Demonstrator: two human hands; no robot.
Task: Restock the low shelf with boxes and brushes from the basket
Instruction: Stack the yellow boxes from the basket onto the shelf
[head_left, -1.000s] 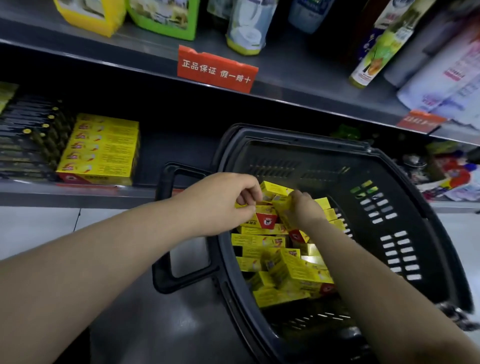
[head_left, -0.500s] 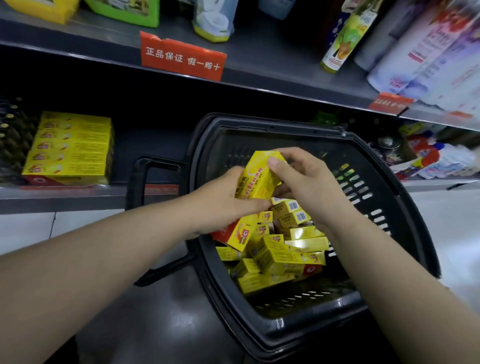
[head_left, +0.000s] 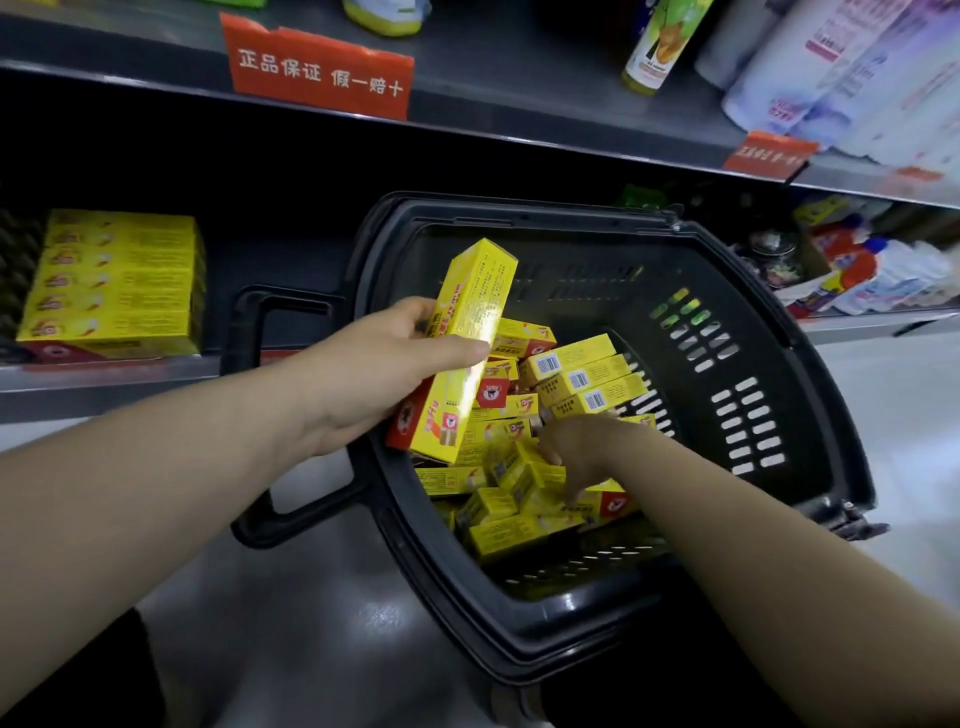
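A black plastic basket (head_left: 769, 395) stands on the floor in front of the low shelf (head_left: 104, 376). Several small yellow boxes (head_left: 582, 379) lie loose in a heap inside it. My left hand (head_left: 384, 364) is above the basket's left rim, shut on a bundle of yellow boxes (head_left: 467, 338) held upright. My right hand (head_left: 576, 447) is down in the heap with its fingers spread over the boxes; I cannot tell if it grips one. A stack of the same yellow boxes (head_left: 114, 286) sits on the low shelf at the left. No brushes are visible.
The basket's handle (head_left: 265, 415) sticks out to the left. Dark packets (head_left: 15, 270) fill the shelf's far left. An upper shelf with a red sign (head_left: 317, 70) and bottles (head_left: 654, 47) overhangs. More goods (head_left: 872, 270) crowd the low shelf at the right.
My right hand let go of the upright box and dropped into the heap. My left hand kept the boxes and stayed near the basket's left rim. The camera moved closer.
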